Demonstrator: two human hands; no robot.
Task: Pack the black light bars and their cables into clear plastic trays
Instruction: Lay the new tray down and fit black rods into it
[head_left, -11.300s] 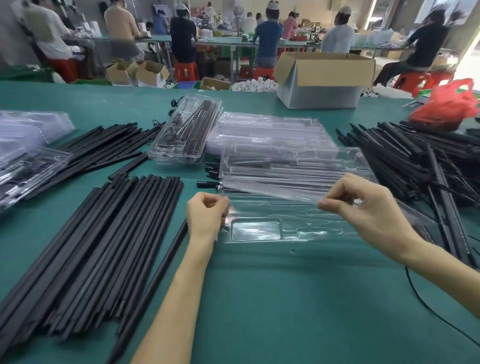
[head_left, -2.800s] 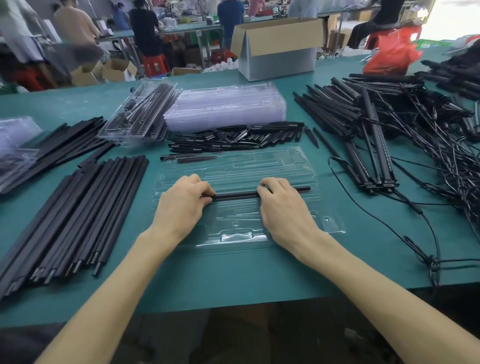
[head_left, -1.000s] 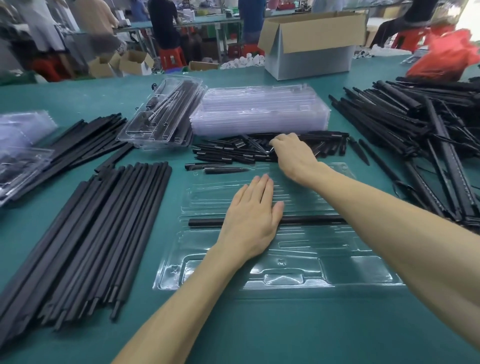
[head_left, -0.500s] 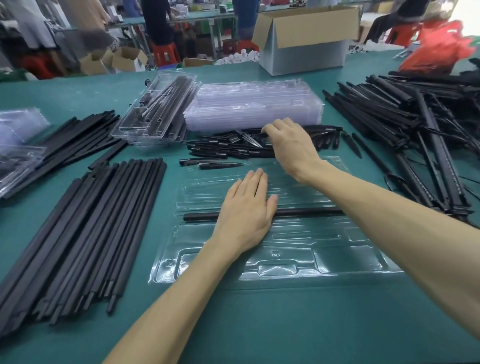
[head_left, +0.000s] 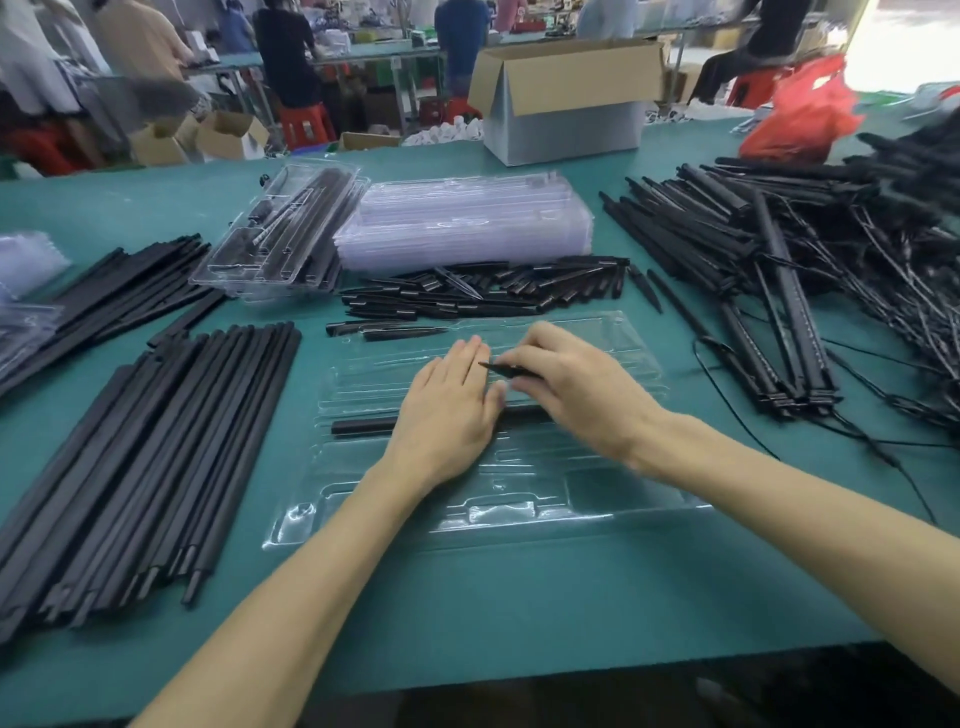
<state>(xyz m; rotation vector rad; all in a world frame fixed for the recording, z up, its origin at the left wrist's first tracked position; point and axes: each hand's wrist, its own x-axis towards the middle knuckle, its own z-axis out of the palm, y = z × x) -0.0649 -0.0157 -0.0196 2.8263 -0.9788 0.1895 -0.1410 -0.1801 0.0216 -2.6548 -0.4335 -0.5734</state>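
Note:
A clear plastic tray (head_left: 597, 493) lies open on the green table in front of me. One black light bar (head_left: 363, 426) sits in a middle slot of it. My left hand (head_left: 447, 410) lies flat with straight fingers on the tray, over the bar. My right hand (head_left: 566, 389) hovers over the tray's upper slots and pinches a short black pointed piece (head_left: 501, 368), whose tip sticks out to the left by my left fingertips.
Long black bars (head_left: 156, 457) lie in rows at the left. Short black pieces (head_left: 483, 293) are heaped behind the tray, before a stack of empty trays (head_left: 462, 223) and a filled tray (head_left: 280, 234). Cabled bars (head_left: 810, 270) pile at the right. A cardboard box (head_left: 566, 98) stands behind.
My right hand has come back from the heap of short black pieces with one pinched in its fingers and now sits over the tray. My left hand has stayed flat on the tray.

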